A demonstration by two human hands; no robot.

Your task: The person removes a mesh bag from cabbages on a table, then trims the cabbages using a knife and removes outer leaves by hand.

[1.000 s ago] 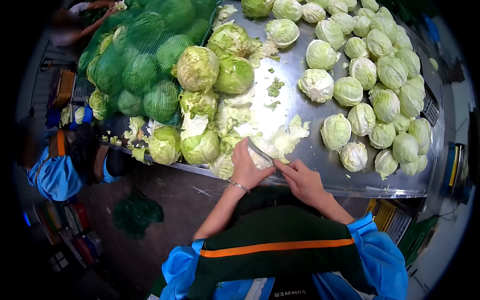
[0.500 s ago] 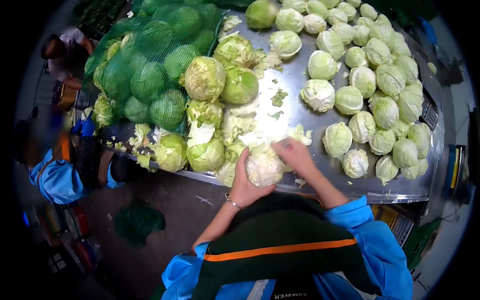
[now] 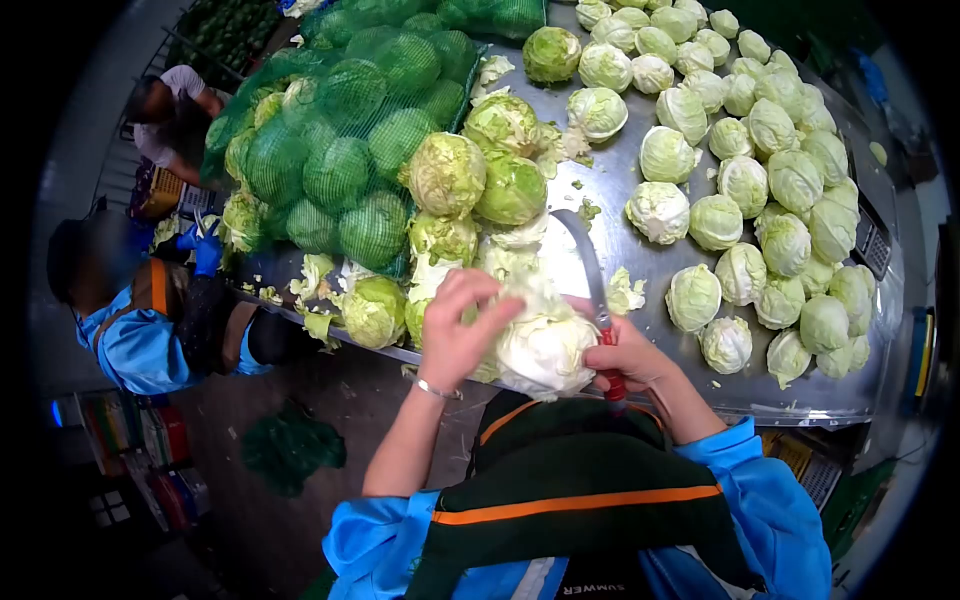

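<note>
A pale, trimmed cabbage (image 3: 546, 357) is in front of me at the table's near edge. My right hand (image 3: 640, 358) grips the red handle of a curved knife (image 3: 592, 262), its blade pointing up and away, and that hand also touches the cabbage's right side. My left hand (image 3: 462, 325) is at the cabbage's left, thumb and fingers apart and slightly blurred. Loose outer leaves (image 3: 532, 292) at the top of the cabbage are blurred, close to my left thumb. Untrimmed cabbages (image 3: 447, 175) are piled just beyond my left hand.
Green net sacks of cabbages (image 3: 330, 170) cover the metal table's (image 3: 650, 385) left side. Many trimmed cabbages (image 3: 742, 273) lie to the right, near a keypad device (image 3: 873, 245). A co-worker in blue sleeves and gloves (image 3: 207, 250) is at left; another person (image 3: 180, 110) is beyond.
The curved knife now shows upright in my right hand. The cabbage appears whiter and turned. My left hand has come off its side and moved up-left with fingers spread. The view has shifted slightly.
</note>
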